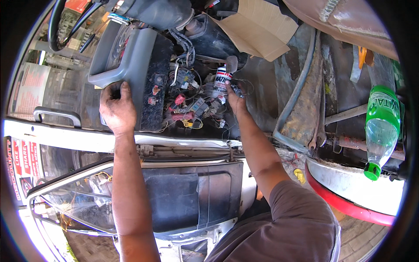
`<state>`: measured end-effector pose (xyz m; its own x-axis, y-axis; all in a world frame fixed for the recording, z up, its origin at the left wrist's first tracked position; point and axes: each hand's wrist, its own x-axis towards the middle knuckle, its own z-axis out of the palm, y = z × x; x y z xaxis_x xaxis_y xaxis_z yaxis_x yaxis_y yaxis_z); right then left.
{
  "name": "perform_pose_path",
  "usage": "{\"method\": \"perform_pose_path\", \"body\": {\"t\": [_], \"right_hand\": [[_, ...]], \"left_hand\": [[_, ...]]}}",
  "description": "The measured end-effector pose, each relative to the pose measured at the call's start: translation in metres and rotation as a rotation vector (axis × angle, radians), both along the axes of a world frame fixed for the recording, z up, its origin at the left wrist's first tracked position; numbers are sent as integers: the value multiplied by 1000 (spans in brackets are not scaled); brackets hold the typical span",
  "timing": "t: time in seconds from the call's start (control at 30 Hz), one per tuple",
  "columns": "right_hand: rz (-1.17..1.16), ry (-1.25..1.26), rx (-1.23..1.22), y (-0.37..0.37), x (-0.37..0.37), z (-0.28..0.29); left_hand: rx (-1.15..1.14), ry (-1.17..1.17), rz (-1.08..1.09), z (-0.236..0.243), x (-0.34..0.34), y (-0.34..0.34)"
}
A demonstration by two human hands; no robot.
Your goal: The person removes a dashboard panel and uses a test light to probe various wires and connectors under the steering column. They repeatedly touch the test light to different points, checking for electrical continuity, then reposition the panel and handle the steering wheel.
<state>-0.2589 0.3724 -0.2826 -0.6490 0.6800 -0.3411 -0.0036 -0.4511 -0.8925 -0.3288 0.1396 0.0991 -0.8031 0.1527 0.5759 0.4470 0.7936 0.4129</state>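
My left hand [118, 108] is closed on the lower edge of a grey plastic dashboard panel [146, 56], thumb up on its face and fingers curled out of sight. Farther right, my right hand [236, 97] is closed around a small white can [221, 78] with red and dark lettering, tilted over the wiring. Its thumb lies along the can. Between the hands spreads a tangle of wires and connectors [198, 105], with red-handled pliers or a similar red tool [178, 102] among them. A black panel [153, 94] with small fittings adjoins the grey one.
An open cardboard box [257, 30] lies beyond my right hand. A green-capped plastic bottle [382, 126] is at the far right. The open vehicle door [192, 196] stands below my forearms, and a brown seat [349, 17] is at upper right. A steering wheel rim [53, 30] shows at upper left.
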Motion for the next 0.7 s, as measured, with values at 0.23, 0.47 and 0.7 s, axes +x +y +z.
{"method": "perform_pose_path", "body": {"t": [0.23,0.47,0.7], "right_hand": [[84,-291,-17,1,15,-1],[22,109,-319,7,13,11],[49,245,-528,13,4,11]], "left_hand": [[-33,14,49,-2,-3,-2],[-28,30,58,-1,0,1],[-4,27,40,-3,-1,-1]]}}
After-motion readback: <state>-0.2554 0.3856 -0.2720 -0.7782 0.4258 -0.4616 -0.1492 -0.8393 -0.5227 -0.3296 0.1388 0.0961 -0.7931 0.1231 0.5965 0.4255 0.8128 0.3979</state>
